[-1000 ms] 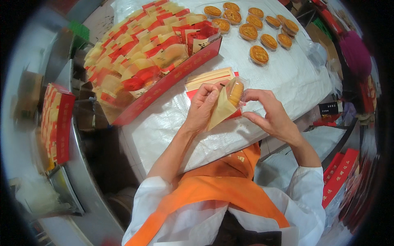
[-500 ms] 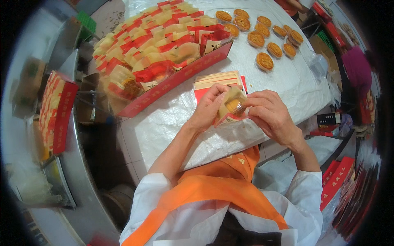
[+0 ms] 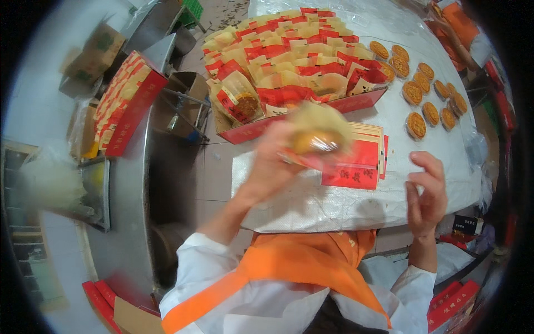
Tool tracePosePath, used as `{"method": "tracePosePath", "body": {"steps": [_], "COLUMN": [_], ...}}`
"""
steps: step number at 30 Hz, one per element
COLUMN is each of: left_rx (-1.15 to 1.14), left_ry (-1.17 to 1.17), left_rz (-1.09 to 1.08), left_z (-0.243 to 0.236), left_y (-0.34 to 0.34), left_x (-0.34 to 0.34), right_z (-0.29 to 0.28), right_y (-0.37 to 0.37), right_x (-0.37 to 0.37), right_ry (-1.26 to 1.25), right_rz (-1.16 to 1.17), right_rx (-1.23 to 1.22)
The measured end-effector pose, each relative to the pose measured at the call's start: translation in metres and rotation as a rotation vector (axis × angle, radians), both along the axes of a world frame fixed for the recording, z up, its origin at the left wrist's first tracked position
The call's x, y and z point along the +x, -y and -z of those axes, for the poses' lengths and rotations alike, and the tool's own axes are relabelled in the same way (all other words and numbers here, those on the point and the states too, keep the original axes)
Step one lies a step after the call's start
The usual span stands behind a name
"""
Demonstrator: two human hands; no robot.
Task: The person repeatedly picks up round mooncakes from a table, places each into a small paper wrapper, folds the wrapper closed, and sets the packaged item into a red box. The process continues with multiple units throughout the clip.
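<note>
Above the near part of the table, my left hand (image 3: 266, 167) is closed on a red-and-cream paper bag (image 3: 322, 118), its edges blurred by motion. Inside the bag a clear-wrapped mooncake (image 3: 316, 143) shows through. My right hand (image 3: 428, 195) hangs to the right with fingers apart and nothing in them. Between the hands lies a stack of flat red-and-cream paper bags (image 3: 351, 172). Just beyond my left hand stands a red-walled box (image 3: 359, 102), packed with rows of filled bags. Several wrapped mooncakes (image 3: 413, 93) lie loose at the far right.
White woven sheeting (image 3: 361, 209) covers the table. At left, another red box (image 3: 133, 111) of filled bags stands on a metal counter (image 3: 125, 245). A co-worker's arm (image 3: 448, 28) reaches in at the far right. Folded red boxes (image 3: 453, 303) sit at lower right.
My right hand has let go of the bag and moved right. My left hand has lifted the bagged mooncake off to the left, toward the box. The view has swung left.
</note>
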State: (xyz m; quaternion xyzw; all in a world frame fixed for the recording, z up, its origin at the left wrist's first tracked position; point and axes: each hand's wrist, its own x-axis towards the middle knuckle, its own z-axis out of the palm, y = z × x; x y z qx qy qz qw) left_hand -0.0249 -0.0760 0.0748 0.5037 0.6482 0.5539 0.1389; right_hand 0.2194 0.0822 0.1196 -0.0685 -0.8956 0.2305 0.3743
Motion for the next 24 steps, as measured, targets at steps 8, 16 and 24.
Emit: {"method": "tracePosePath", "body": {"steps": [8, 16, 24], "left_rx": [-0.173, -0.564, -0.74], "left_ry": [-0.051, -0.207, -1.135], "left_rz": [-0.41, -0.251, -0.446], "left_z": [-0.014, 0.016, 0.025], "left_y": [0.027, 0.006, 0.015], "left_x": [-0.115, -0.147, -0.154], "right_z": [0.044, 0.088, 0.132], "right_y": [-0.038, -0.075, -0.143], "right_x": [0.02, 0.042, 0.043], "right_ry": [0.025, 0.093, 0.388], "right_rz": [0.166, 0.381, 0.609], "right_rx": [-0.399, -0.644, 0.009]}}
